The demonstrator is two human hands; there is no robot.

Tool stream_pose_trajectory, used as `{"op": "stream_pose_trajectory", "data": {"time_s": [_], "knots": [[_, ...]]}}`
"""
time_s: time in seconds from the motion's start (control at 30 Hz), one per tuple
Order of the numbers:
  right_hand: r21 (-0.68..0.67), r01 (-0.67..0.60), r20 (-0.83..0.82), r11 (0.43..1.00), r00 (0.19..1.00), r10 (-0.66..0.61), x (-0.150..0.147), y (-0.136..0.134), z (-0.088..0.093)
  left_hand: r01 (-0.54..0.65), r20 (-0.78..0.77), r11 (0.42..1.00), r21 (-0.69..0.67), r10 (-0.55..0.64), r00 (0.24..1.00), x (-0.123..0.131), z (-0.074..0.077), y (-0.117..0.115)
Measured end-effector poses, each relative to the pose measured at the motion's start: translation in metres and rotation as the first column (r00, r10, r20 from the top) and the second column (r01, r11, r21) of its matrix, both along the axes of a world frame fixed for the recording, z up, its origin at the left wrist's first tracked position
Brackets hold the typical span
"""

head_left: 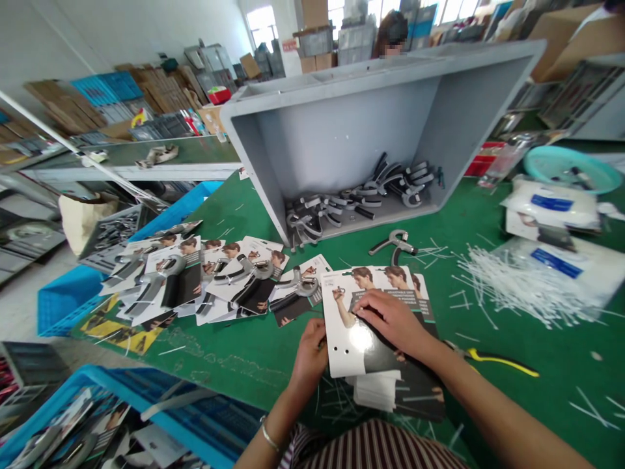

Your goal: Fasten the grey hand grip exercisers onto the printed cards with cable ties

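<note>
A printed backing card (342, 326) for a hand grip strengthener lies on top of a stack of similar cards (422, 391) at the table's front. My right hand (393, 319) rests on this card, fingers stretched over its printed face. My left hand (311, 355) is closed at the card's left edge, its fingertips partly hidden. Just beyond the stack lies a loose grey and black hand gripper (395, 244). To the left, several cards with hand gripper (297, 286) on them overlap in a row.
A tilted grey crate (351, 143) holds several hand grippers. White cable ties (517, 280) are heaped at right beside plastic bags (551, 205). Yellow-handled pliers (502, 360) lie right of the stack. A blue bin (161, 397) with carded grippers stands at lower left. A person (390, 36) is behind the crate.
</note>
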State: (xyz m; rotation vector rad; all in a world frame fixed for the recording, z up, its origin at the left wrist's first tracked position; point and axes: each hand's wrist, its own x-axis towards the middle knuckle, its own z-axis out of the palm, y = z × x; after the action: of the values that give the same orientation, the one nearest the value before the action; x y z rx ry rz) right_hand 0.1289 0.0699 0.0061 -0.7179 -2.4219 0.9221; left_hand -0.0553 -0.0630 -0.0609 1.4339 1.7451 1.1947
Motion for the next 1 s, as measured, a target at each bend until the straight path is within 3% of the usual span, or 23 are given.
{"op": "stream_pose_trajectory", "data": {"time_s": [0.2, 0.33, 0.47, 0.6, 0.7, 0.8, 0.9, 1.0], "knots": [[0.011, 0.018, -0.005, 1.0, 1.0, -0.017, 0.0, -0.001, -0.001, 0.174, 0.082, 0.985, 0.014, -0.175, 0.981, -0.002, -0.002, -0.001], [0.008, 0.016, -0.016, 1.0, 1.0, -0.016, 0.0, 0.0, -0.003, 0.14, 0.141, 0.988, 0.058, -0.147, 0.979, 0.006, -0.003, -0.005], [0.017, 0.013, -0.011, 1.0, 1.0, -0.013, 0.0, 0.0, -0.004, 0.114, 0.0, 0.993, 0.033, -0.114, 0.994, 0.01, -0.004, 0.004], [0.023, 0.021, -0.012, 1.0, 1.0, -0.021, 0.0, -0.001, -0.004, 0.297, -0.08, 0.955, 0.011, -0.295, 0.952, 0.003, 0.001, 0.003], [0.022, 0.025, -0.009, 0.999, 1.0, -0.024, 0.0, -0.001, -0.004, 0.36, -0.075, 0.933, 0.02, -0.358, 0.931, -0.003, 0.003, -0.007], [0.016, 0.02, -0.006, 1.0, 1.0, -0.02, 0.0, -0.002, -0.005, 0.29, -0.085, 0.957, 0.034, -0.286, 0.954, -0.004, 0.0, -0.013], [0.01, 0.026, -0.005, 1.0, 1.0, -0.026, -0.001, -0.002, -0.005, 0.1, -0.073, 0.991, 0.085, -0.094, 0.993, 0.003, -0.001, -0.007], [0.011, 0.031, -0.004, 0.999, 1.0, -0.031, -0.002, -0.002, -0.005, -0.032, 0.209, 0.996, 0.078, 0.015, 0.978, 0.016, 0.003, 0.006]]}}
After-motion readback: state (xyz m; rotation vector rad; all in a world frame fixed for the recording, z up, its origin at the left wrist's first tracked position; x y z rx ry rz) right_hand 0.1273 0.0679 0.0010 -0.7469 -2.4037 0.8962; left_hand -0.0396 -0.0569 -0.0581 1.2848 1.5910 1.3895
